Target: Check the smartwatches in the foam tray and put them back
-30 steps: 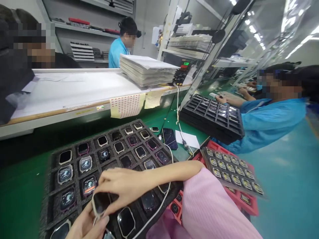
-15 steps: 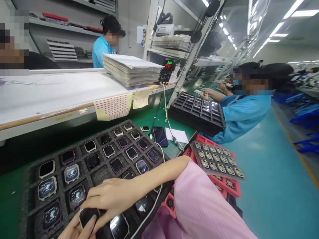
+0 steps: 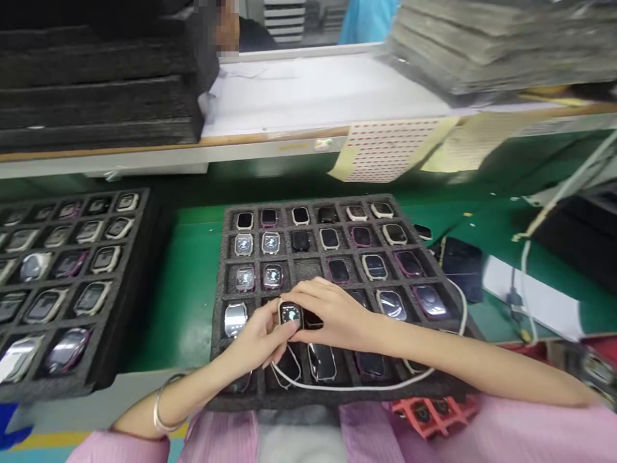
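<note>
Watch: held up over the near half of the foam tray, left of its middle; screen lit, facing up toward me. The watch (image 3: 290, 314) sits between my two hands.
Left hand: my left hand (image 3: 265, 332) is closed on the watch from its left side, thumb laid across the lower edge of the screen, fingers bent behind.
Right hand: my right hand (image 3: 331, 310) comes in from the right, back of the hand up, fingers curved over the upper edge of the watch, thumb near the lower right corner; a partial grip.
Forearms: left rises from the near left, a bangle (image 3: 158, 408) on the wrist; right crosses the tray's near right part.
Foam tray: foam tray (image 3: 301, 266) lies below both hands, with watches in most compartments.
Cable: white cable (image 3: 359, 388) runs along the tray's near side, then bends up at the right; whether it joins the watch, I cannot tell.
Right of tray: phone (image 3: 461, 265), then white paper (image 3: 530, 294).
Left of tray: second foam tray (image 3: 110, 308), well apart.
</note>
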Motion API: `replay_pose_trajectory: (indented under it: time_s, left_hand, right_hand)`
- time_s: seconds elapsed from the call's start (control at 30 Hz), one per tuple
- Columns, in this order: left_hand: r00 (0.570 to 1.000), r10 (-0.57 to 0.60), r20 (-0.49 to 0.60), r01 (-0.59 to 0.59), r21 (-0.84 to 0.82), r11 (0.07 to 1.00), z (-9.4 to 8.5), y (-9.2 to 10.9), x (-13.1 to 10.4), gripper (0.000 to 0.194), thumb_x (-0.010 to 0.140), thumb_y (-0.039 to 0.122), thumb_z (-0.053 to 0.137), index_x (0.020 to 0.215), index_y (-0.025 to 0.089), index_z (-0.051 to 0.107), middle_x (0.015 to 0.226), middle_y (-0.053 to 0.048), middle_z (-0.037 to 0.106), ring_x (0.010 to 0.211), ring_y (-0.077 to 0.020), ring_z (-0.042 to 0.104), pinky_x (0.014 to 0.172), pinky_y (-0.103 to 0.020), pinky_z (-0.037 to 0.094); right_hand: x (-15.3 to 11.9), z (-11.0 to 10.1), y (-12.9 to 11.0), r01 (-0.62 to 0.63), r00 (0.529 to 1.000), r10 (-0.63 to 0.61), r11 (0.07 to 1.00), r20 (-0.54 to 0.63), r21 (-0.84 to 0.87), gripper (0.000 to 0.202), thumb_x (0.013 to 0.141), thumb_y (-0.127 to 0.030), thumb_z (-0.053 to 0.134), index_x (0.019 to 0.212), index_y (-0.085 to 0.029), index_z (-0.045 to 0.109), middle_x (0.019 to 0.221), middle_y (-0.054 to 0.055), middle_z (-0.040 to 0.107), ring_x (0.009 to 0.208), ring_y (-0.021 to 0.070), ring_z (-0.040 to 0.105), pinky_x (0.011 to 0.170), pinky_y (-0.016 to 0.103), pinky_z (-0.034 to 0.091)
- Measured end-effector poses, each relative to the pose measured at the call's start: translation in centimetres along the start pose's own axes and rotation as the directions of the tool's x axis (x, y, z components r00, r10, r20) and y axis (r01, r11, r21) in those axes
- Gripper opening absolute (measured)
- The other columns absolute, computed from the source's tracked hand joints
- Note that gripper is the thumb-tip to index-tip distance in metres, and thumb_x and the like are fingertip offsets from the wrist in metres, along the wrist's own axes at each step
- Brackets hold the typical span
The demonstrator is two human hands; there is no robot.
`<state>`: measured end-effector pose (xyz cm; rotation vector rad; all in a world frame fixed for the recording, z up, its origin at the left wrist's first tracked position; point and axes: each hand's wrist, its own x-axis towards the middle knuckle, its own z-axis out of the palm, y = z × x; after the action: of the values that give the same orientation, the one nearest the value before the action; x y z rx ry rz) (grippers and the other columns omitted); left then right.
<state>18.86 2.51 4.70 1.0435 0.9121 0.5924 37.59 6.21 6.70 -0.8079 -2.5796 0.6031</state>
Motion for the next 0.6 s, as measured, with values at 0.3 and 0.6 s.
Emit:
replay_pose_trajectory:
  time_s: [0.3,0.6]
  left_hand:
    - [1.000,0.010,0.022,-0.010,0.004,1.000,-0.27,-0.08,-0.28,0.051,0.087,0.046,0.057,0.121,0.009,0.045,0.040,0.012,0.042,0.027,-0.0038,0.031,0.028,-0.013,0.022]
    - [1.000,0.005,0.014,-0.005,0.028,1.000,-0.21,0.06,-0.44,0.052,0.087,0.047,0.057,0.121,0.009,0.045,0.039,0.012,0.042,0.026,-0.0040,0.031,0.028,-0.013,0.022]
  right_hand:
    - [0.24,0.00,-0.25,-0.012,1.000,0.012,1.000,0.000,0.010,0.041,0.079,-0.034,0.073,0.112,-0.013,0.061,0.104,0.009,0.066,0.089,0.0204,0.059,0.078,0.035,0.045]
    - [0.16,-0.03,-0.29,-0.017,1.000,0.017,1.000,0.007,0.011,0.044,0.080,-0.037,0.072,0.115,-0.013,0.061,0.103,0.010,0.066,0.088,0.0209,0.058,0.079,0.036,0.046]
